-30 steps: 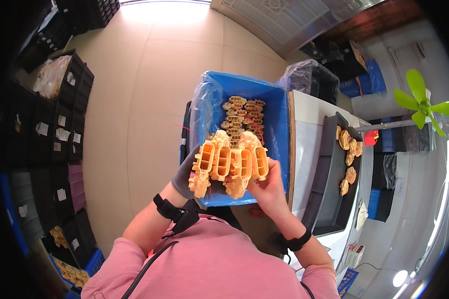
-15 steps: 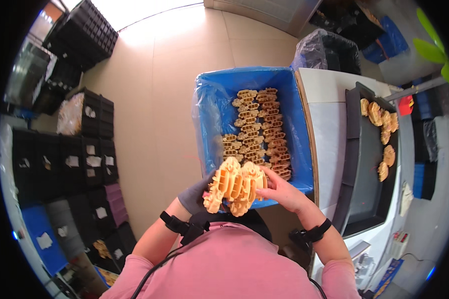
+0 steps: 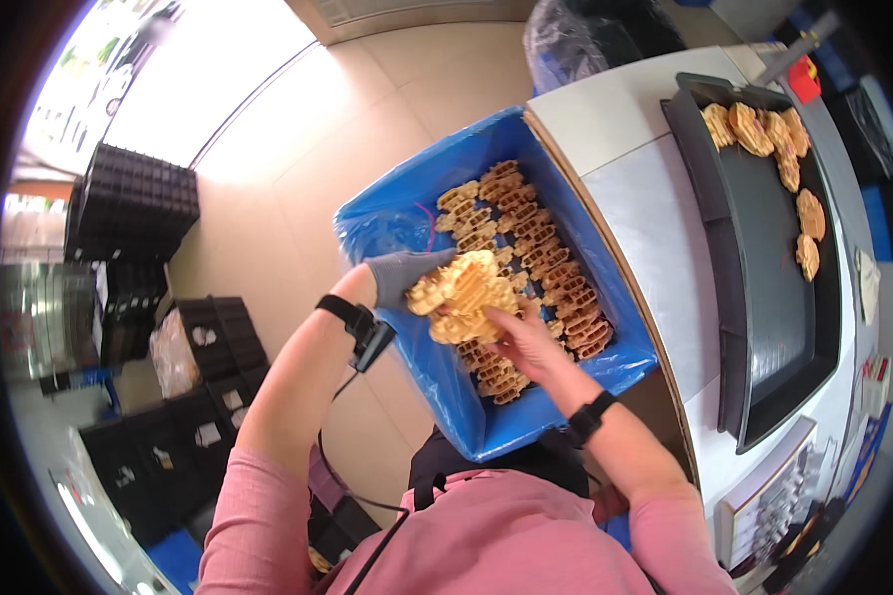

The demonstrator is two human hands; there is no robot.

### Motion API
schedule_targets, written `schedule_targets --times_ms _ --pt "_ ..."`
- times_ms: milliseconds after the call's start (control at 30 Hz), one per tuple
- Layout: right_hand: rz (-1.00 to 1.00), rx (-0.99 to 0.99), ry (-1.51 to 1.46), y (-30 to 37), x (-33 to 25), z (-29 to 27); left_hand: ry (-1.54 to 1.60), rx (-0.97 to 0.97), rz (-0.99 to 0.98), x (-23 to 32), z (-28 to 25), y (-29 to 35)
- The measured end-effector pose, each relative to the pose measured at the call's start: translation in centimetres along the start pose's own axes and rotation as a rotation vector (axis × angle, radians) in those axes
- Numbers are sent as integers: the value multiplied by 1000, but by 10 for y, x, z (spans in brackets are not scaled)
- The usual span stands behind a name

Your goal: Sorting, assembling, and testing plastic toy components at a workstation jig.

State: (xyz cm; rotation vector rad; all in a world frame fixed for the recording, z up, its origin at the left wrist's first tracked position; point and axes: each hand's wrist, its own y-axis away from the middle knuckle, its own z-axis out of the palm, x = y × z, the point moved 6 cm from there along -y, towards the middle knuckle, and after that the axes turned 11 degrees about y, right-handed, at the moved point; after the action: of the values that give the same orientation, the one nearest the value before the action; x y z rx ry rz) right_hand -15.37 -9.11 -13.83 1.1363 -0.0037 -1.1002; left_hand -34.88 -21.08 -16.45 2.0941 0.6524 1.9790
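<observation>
A cluster of yellow moulded plastic parts (image 3: 466, 297) is held between my two hands, over a box lined with blue plastic (image 3: 571, 183). My left hand (image 3: 407, 276), in a grey glove, is closed on the cluster's left side; some of its fingers are hidden behind the parts. On the right side, the bare fingers of my right hand (image 3: 528, 342) grip the same cluster. Similar ribbed parts (image 3: 541, 238) lie packed in rows inside the box, partly covered by my hands and the held parts. Motion blurs the held cluster, so its pieces cannot be counted.
Right of the box, a white table (image 3: 625, 213) carries a dark grey tray (image 3: 779, 297) with several yellow parts (image 3: 754, 131) at its far end. Black crates (image 3: 139, 203) stack up at the left. A bin with a clear plastic liner (image 3: 556, 45) stands beyond the table.
My hands have moved forward with the yellow parts, from the box's near edge to above its middle. The view has turned, so the box appears tilted.
</observation>
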Motion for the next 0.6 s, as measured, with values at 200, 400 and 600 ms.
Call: schedule_targets --times_ms 200,400,600 --pt "28 108 -253 -84 45 -12 3 -8 -1024 -4 -27 -65" --pt "176 117 -249 -134 78 -11 -571 -186 -975 -48 -41 -111" --pt "165 290 -178 -151 72 -14 -425 -175 -1091 -56 -44 -116"
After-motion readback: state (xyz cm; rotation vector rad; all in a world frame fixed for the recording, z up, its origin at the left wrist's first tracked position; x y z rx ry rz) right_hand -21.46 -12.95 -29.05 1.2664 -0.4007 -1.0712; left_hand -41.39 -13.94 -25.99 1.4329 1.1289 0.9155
